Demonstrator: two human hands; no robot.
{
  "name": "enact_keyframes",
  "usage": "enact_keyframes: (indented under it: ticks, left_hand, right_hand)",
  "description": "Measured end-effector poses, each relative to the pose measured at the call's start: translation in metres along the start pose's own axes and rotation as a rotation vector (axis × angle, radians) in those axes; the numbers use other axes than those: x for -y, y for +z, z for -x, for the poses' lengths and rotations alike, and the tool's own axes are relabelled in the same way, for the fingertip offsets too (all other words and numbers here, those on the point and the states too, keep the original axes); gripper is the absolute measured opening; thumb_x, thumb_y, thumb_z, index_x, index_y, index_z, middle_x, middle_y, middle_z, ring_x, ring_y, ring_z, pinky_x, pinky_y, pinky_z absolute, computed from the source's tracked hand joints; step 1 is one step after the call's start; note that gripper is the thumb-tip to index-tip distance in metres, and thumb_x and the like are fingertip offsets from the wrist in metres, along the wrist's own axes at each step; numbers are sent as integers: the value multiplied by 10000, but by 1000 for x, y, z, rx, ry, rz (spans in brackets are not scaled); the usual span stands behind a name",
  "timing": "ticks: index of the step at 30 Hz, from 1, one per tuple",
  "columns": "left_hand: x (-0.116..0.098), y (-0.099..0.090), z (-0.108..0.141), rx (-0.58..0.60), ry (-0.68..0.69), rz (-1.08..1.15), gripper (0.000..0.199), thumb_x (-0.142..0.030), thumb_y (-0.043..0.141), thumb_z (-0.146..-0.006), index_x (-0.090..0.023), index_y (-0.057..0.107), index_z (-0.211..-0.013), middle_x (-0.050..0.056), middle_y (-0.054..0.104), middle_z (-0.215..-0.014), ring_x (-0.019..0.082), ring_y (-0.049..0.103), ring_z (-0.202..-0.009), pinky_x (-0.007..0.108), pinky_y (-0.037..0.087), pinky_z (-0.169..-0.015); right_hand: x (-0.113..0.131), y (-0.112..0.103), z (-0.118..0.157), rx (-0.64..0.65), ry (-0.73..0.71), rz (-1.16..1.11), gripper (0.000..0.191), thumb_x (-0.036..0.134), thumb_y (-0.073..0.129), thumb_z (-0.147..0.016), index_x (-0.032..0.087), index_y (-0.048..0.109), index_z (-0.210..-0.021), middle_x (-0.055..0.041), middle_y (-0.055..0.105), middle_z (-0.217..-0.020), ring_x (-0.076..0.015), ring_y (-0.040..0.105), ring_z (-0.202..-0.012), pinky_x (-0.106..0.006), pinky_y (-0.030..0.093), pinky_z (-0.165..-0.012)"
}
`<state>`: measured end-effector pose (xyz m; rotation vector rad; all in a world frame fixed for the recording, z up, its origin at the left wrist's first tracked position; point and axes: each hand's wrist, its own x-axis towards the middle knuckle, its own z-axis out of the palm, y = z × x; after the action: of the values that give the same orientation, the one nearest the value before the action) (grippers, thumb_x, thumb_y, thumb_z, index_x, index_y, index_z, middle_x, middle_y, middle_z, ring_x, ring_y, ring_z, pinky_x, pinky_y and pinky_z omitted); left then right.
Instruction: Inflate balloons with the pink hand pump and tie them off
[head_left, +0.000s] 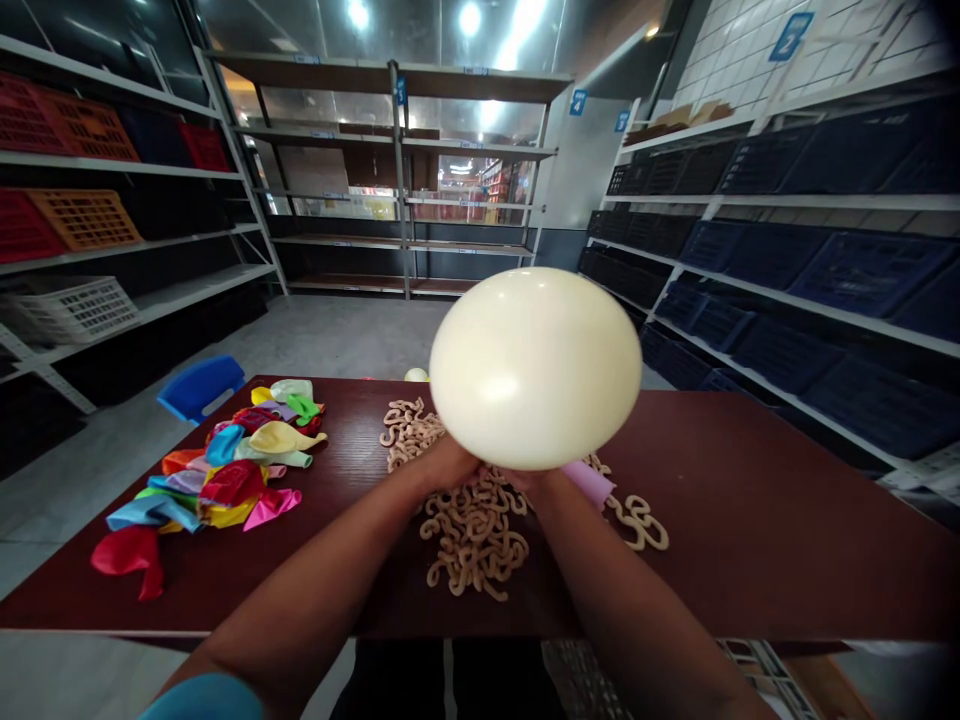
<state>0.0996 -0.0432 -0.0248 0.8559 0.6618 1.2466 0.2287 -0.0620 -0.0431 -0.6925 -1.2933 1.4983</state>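
A large inflated cream balloon (535, 368) rises above the middle of the table, tilted slightly. At its underside, my left hand (454, 463) and my right hand (531, 482) come together, closed around its lower end. The balloon hides its own neck and most of my fingers. Below my hands lies a heap of tan, curled, rope-like pieces (476, 535), and a few paler loops (637, 522) sit to the right. Just beside my right hand is a pinkish-purple tube-shaped thing (589, 484), partly covered by the balloon.
Limp balloons of many colours (232, 485) are piled on the left of the dark red table (750, 500). Behind the left corner stands a blue chair (201, 388). Shelves with dark blue crates (874, 270) line the right; a white basket (75, 310) sits on the left shelving.
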Motion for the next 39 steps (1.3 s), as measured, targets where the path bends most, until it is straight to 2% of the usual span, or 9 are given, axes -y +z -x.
enact_keyframes:
  ticks: [3,6,10,16,23,28,32,36,39]
  left_hand:
    - [-9,4,1,378,-116,-309,129,-113,644,-645,-143,575,-541,36,527,-448,103,425,-336,196,298,-324]
    - [-18,5,1,522,-142,-404,110,-166,629,-700,-131,595,-602,31,538,-497,81,430,-357,181,299,-355]
    - [-21,6,3,496,-181,-304,94,-151,616,-716,-127,589,-630,6,505,-503,70,416,-371,182,277,-378]
    - [-16,11,9,361,-226,-119,177,-146,573,-748,-144,541,-574,-9,462,-491,76,397,-391,200,276,-408]
    - [-22,11,5,526,-157,-237,214,-260,567,-767,-125,563,-601,35,490,-529,105,465,-430,217,326,-419]
    - [-32,6,-5,466,-282,-263,205,-255,603,-740,-109,558,-604,39,465,-492,97,442,-381,186,245,-345]
    - [-56,0,-12,387,-187,-36,205,-203,577,-740,-135,475,-576,-13,377,-479,55,360,-382,160,228,-346]
    - [-82,-16,-14,277,-43,212,166,-225,547,-761,-140,459,-649,-28,365,-542,42,353,-421,144,252,-371]
    - [-83,-38,-17,194,25,269,154,-230,523,-774,-143,451,-670,-31,368,-554,42,358,-417,146,247,-371]
  right_hand:
    - [5,4,-2,-66,-5,-69,293,455,629,-656,221,574,-824,5,630,-808,-79,466,-449,-268,484,-434]
    - [9,5,-4,-94,-31,-162,292,448,628,-663,225,535,-826,4,611,-980,-60,466,-455,-269,495,-426]
    - [8,2,-6,-115,-67,-151,305,506,609,-670,223,525,-747,-5,582,-1061,-131,575,-695,-281,518,-503]
    - [5,0,-7,-152,-128,-10,382,597,601,-631,221,546,-675,-21,578,-1057,-200,536,-977,-297,523,-619]
    - [6,3,-4,-124,-139,-67,357,556,594,-659,209,514,-628,-6,571,-1025,-119,558,-678,-260,489,-484]
    - [9,14,-6,-88,-174,-70,345,451,641,-648,278,548,-932,33,595,-939,-102,546,-609,-290,503,-560]
    - [5,17,-9,-119,-130,173,385,354,658,-647,234,565,-1000,11,618,-945,-147,575,-840,-329,464,-783]
    - [3,17,-13,-259,-89,591,256,329,597,-701,192,621,-916,-13,639,-894,-138,572,-803,-305,441,-775]
    - [10,25,-18,-124,-92,941,205,328,546,-742,193,653,-853,-5,642,-804,-124,560,-723,-271,427,-715]
